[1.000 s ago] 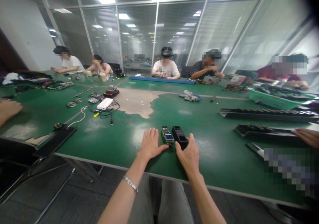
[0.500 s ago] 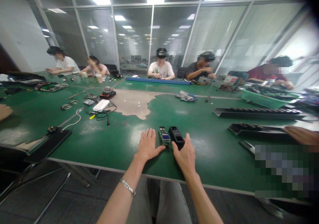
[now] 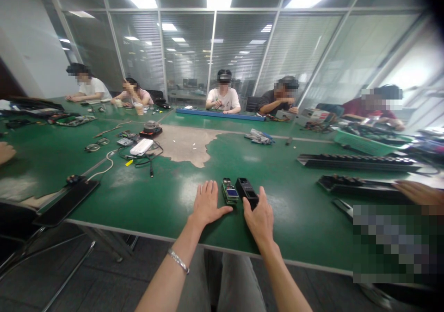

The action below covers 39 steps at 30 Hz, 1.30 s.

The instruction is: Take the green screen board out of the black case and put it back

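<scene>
My left hand point(image 3: 207, 205) lies flat on the green table point(image 3: 166, 210), fingers stretched forward and thumb pointing right. Just beyond that thumb is a small circuit board assembly point(image 3: 229, 190) with a blue display. Close to its right lies a black plastic case point(image 3: 246, 189) with rectangular cutouts, its top side showing. My right hand point(image 3: 259, 215) rests around the near right end of the case, thumb and fingers apart. The thumb overlaps the case's near edge in view; firm contact cannot be made out. Neither hand lifts anything.
Left of centre lie a white box point(image 3: 141, 146) with cables and a black-and-orange device point(image 3: 151, 129). Long black rails point(image 3: 357, 161) and a green basket point(image 3: 373, 140) lie to the right. A co-worker's hand point(image 3: 418, 191) reaches in there. Several people sit across the table.
My right thumb has shifted slightly right along the near end of the case. My left hand, the board and the case stay nearly where they were; the view has shifted slightly.
</scene>
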Available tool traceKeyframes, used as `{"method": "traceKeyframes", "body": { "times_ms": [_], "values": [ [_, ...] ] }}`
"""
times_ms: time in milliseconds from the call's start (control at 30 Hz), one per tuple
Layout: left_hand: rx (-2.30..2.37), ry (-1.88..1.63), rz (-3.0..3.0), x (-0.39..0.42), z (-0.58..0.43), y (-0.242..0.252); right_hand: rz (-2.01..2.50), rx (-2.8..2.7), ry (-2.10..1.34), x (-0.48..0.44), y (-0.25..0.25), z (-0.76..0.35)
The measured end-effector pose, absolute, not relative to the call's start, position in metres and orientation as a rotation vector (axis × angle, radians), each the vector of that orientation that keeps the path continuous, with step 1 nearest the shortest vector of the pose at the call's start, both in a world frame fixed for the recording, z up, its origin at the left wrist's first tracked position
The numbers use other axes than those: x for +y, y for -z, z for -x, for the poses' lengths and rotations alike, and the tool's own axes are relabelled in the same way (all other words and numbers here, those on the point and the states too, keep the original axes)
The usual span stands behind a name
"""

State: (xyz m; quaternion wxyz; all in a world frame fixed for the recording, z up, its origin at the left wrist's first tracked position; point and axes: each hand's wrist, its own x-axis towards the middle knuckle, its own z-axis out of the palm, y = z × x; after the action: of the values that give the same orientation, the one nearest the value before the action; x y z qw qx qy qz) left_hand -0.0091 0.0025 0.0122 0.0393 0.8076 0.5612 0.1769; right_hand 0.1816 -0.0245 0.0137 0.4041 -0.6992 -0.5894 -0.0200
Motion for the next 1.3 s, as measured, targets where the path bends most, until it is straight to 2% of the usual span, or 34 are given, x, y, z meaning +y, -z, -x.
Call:
{"method": "traceKeyframes", "body": {
  "times_ms": [200, 433, 900, 1300],
  "values": [
    [1.719, -0.554, -2.429, 0.002, 0.008, -0.015, 1.681, -1.335, -0.012, -0.025, -0.044, -0.166],
    [1.721, -0.557, -2.391, 0.001, 0.008, -0.018, 1.72, -1.471, 0.04, -0.022, -0.058, -0.135],
    [1.686, -0.582, -2.408, 0.002, 0.01, -0.016, 1.801, -1.606, 0.154, -0.029, -0.047, -0.122],
    [1.715, -0.597, -2.409, 0.001, 0.008, -0.016, 1.84, -1.674, 0.103, -0.037, -0.026, -0.129]
  ]
}}
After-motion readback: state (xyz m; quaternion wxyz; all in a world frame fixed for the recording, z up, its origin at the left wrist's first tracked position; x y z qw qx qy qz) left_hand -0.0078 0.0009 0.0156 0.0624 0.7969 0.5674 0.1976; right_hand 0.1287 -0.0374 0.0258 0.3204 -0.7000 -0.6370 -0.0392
